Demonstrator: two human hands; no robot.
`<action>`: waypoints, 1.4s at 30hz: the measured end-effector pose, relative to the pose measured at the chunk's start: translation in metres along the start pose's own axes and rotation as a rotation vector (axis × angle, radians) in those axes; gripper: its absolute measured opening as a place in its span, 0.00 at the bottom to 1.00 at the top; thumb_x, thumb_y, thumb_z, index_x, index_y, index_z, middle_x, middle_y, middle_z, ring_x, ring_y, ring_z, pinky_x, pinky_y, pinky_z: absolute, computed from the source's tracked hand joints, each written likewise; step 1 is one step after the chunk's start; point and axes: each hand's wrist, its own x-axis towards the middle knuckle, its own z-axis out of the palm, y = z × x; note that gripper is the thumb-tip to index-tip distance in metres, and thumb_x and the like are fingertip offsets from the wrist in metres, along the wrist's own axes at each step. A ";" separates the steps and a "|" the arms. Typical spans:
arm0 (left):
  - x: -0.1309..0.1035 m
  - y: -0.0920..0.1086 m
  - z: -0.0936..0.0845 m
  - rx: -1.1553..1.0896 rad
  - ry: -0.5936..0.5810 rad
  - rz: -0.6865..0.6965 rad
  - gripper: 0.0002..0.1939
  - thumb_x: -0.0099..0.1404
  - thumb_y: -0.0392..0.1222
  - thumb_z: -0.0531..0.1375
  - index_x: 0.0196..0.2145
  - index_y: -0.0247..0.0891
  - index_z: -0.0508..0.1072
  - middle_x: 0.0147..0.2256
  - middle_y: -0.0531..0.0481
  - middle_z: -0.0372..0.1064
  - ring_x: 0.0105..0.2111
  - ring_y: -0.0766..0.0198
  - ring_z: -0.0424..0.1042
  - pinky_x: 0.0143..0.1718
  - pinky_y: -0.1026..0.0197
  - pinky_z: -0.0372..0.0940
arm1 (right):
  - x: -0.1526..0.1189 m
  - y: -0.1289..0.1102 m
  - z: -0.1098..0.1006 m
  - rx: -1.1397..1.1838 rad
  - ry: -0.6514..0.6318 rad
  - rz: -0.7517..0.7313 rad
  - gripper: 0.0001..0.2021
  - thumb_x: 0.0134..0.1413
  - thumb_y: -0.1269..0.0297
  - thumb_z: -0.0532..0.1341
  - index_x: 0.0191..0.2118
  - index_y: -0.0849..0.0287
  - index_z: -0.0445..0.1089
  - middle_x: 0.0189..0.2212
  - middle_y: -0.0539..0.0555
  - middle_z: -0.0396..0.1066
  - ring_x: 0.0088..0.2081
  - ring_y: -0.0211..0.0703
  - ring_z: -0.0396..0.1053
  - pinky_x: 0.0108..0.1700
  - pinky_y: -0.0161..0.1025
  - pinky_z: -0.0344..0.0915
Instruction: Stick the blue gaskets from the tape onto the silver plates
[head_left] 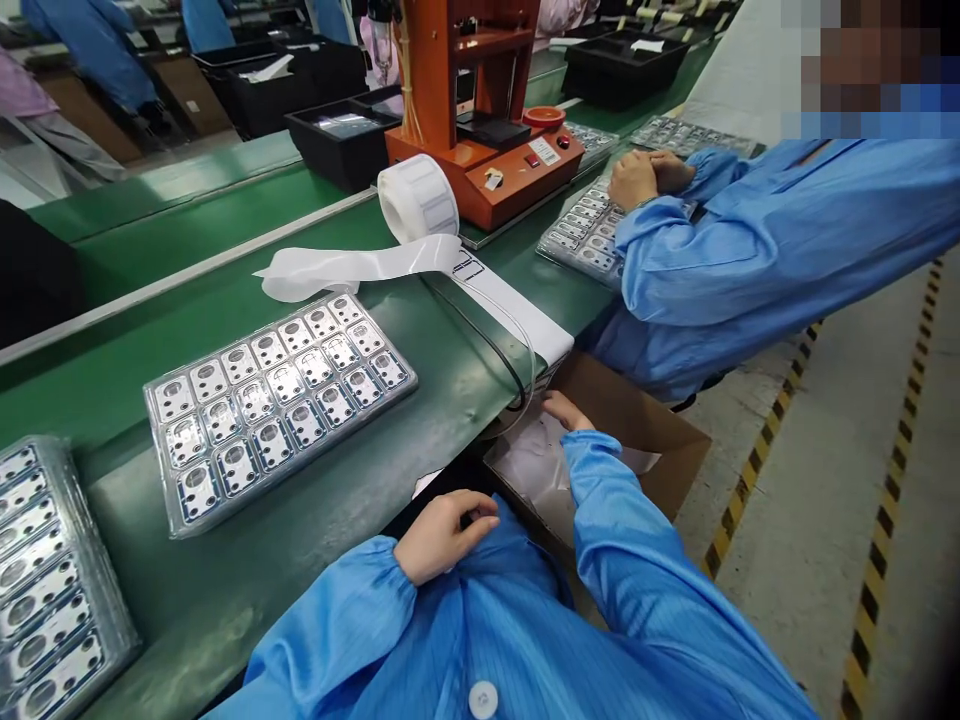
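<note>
My left hand [446, 537] is in front of my body at the table's near edge. Its fingers curl loosely, with a gap showing between thumb and forefinger and nothing visible in it. Lower to the right, my right hand [568, 411] reaches over an open cardboard box [660, 440], beside the table edge. Most of its fingers are hidden, and whether it holds anything does not show. Crumpled translucent liner sheets [536, 455] lie in the box below it. Nearest on the table is a clear plastic tray [296, 452] with rows of small silver plates.
A label roll [418, 198] trails a loose white strip [360, 265] across the green table. Behind stands an orange press [487, 165]. More trayed plates [45, 580] lie at the left. At right, a co-worker's hands [645, 178] rest over another tray. Cables [495, 350] hang over the table edge.
</note>
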 end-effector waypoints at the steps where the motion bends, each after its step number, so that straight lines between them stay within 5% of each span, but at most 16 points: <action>1: 0.007 -0.003 0.003 0.011 -0.014 0.003 0.13 0.68 0.44 0.57 0.44 0.36 0.77 0.43 0.47 0.77 0.41 0.62 0.75 0.41 0.64 0.67 | -0.006 0.002 -0.002 -0.006 -0.035 0.030 0.18 0.64 0.56 0.62 0.55 0.60 0.68 0.53 0.56 0.69 0.50 0.49 0.71 0.50 0.50 0.72; 6: 0.054 -0.010 0.018 0.036 0.056 0.022 0.15 0.67 0.42 0.58 0.50 0.37 0.75 0.45 0.45 0.77 0.45 0.58 0.75 0.49 0.59 0.68 | -0.051 0.004 -0.021 -0.014 -0.156 0.154 0.17 0.62 0.54 0.63 0.48 0.62 0.72 0.45 0.55 0.74 0.43 0.45 0.73 0.47 0.48 0.73; 10: 0.096 -0.006 0.036 -0.019 0.146 0.130 0.36 0.62 0.37 0.63 0.66 0.40 0.58 0.62 0.41 0.64 0.60 0.54 0.66 0.63 0.52 0.59 | -0.092 -0.014 -0.030 0.036 -0.111 0.128 0.23 0.45 0.42 0.70 0.36 0.59 0.76 0.37 0.56 0.79 0.41 0.54 0.75 0.48 0.51 0.72; 14: 0.121 0.002 0.049 -0.290 0.192 0.154 0.36 0.61 0.34 0.63 0.65 0.37 0.58 0.56 0.41 0.70 0.51 0.57 0.73 0.54 0.55 0.67 | -0.118 -0.041 -0.023 0.091 -0.030 0.069 0.26 0.44 0.42 0.70 0.44 0.55 0.73 0.40 0.56 0.79 0.42 0.53 0.76 0.47 0.48 0.73; 18: 0.122 0.007 0.047 -0.355 0.248 0.108 0.21 0.62 0.34 0.61 0.53 0.34 0.71 0.45 0.45 0.74 0.38 0.62 0.72 0.43 0.60 0.67 | -0.129 -0.070 -0.019 0.065 0.105 -0.055 0.35 0.50 0.49 0.69 0.61 0.50 0.59 0.42 0.54 0.76 0.41 0.46 0.75 0.45 0.44 0.73; 24: 0.115 0.012 0.040 -0.402 0.249 0.116 0.18 0.61 0.34 0.62 0.49 0.36 0.71 0.37 0.50 0.73 0.36 0.65 0.70 0.41 0.62 0.66 | -0.127 -0.103 -0.028 -0.246 0.141 -0.231 0.11 0.55 0.54 0.66 0.40 0.54 0.75 0.35 0.54 0.73 0.36 0.45 0.71 0.41 0.44 0.70; 30: 0.119 0.013 0.040 -0.509 0.177 0.110 0.16 0.63 0.34 0.62 0.49 0.32 0.70 0.40 0.46 0.76 0.38 0.65 0.74 0.42 0.64 0.68 | -0.123 -0.114 -0.029 -0.300 0.136 -0.306 0.14 0.59 0.50 0.63 0.34 0.55 0.76 0.32 0.54 0.72 0.35 0.45 0.71 0.39 0.43 0.70; 37: 0.117 0.014 0.039 -0.458 0.214 0.111 0.13 0.64 0.39 0.62 0.46 0.32 0.74 0.42 0.46 0.76 0.38 0.64 0.73 0.43 0.63 0.67 | -0.130 -0.142 -0.048 -0.549 0.154 -0.476 0.16 0.62 0.55 0.62 0.52 0.54 0.74 0.43 0.57 0.70 0.40 0.46 0.72 0.45 0.45 0.71; 42: 0.114 0.019 0.038 -0.384 0.217 0.118 0.13 0.64 0.40 0.63 0.46 0.35 0.76 0.41 0.48 0.77 0.37 0.64 0.72 0.42 0.63 0.66 | -0.124 -0.172 -0.053 -0.928 0.016 -0.573 0.14 0.69 0.62 0.53 0.52 0.56 0.73 0.47 0.59 0.74 0.47 0.51 0.71 0.48 0.48 0.66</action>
